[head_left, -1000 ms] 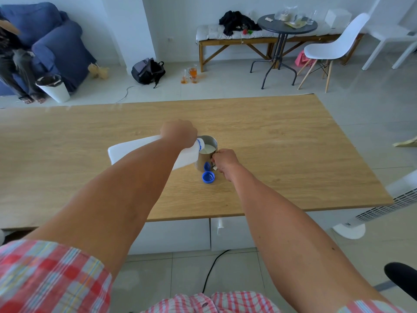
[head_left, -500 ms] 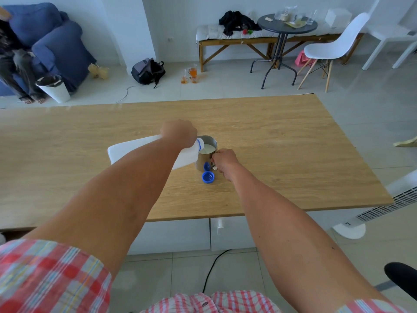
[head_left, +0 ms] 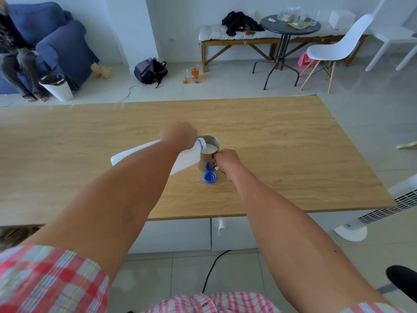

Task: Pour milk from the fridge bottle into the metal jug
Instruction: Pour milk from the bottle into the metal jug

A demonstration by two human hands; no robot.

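Note:
A white plastic milk bottle (head_left: pixel 135 151) lies tipped almost flat in my left hand (head_left: pixel 178 135), its blue-ringed mouth over the rim of the metal jug (head_left: pixel 211 143). The jug stands on the wooden table (head_left: pixel 282 143) and white milk fills much of it. My right hand (head_left: pixel 226 160) grips the jug's handle on its near right side. The bottle's blue cap (head_left: pixel 210 177) lies open side up on the table just in front of the jug. My forearm hides the middle of the bottle.
A white fan heater (head_left: pixel 388 206) stands by the table's right near corner. White drawers (head_left: pixel 212 236) sit under the front edge, with a black cable (head_left: pixel 211 271) on the floor. Beyond the table are a blue sofa with a seated person, a backpack, a bench and a white chair.
The bottle, jug and both hands keep nearly the same places. The milk level in the jug looks slightly higher.

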